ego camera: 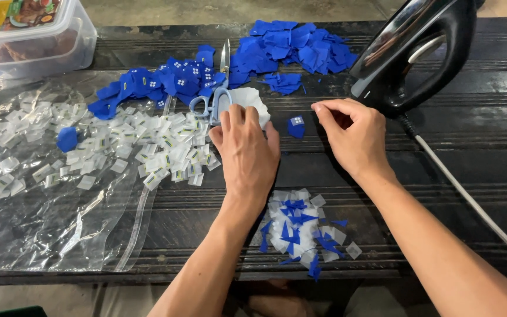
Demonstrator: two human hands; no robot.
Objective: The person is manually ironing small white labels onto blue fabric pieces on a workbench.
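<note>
My left hand [246, 154] rests palm down on the dark table, its fingertips on a white scalloped piece [252, 101] beside blue-handled scissors [218, 94]. My right hand [352, 132] hovers with curled fingers just right of a small blue folded piece with a white label [296, 126]; it holds nothing that I can see. A heap of blue fabric pieces with labels [165, 82] lies behind the left hand, and a second heap of plain blue pieces [294, 50] lies farther back.
A black iron [418, 53] stands at the right with its cord [470, 202] running toward the front edge. Small white labels [159, 147] are scattered over clear plastic bags [42, 223] on the left. Blue and white scraps [300, 232] lie near the front edge. A plastic food box [30, 35] sits at the back left.
</note>
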